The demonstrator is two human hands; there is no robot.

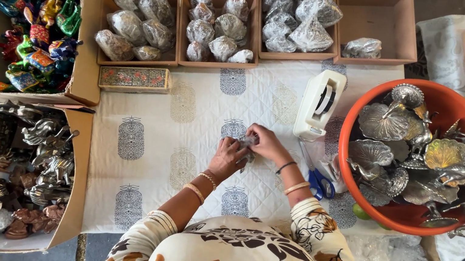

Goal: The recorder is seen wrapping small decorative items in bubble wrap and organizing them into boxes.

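- We see the left hand and right hand at frame centre, both clasping a small plastic-wrapped item on the quilted cloth.
- Upper left, a cardboard box holds painted figurines.
- Across the top, three boxes hold wrapped bundles.
- At right, an orange tub holds silver metal birds.
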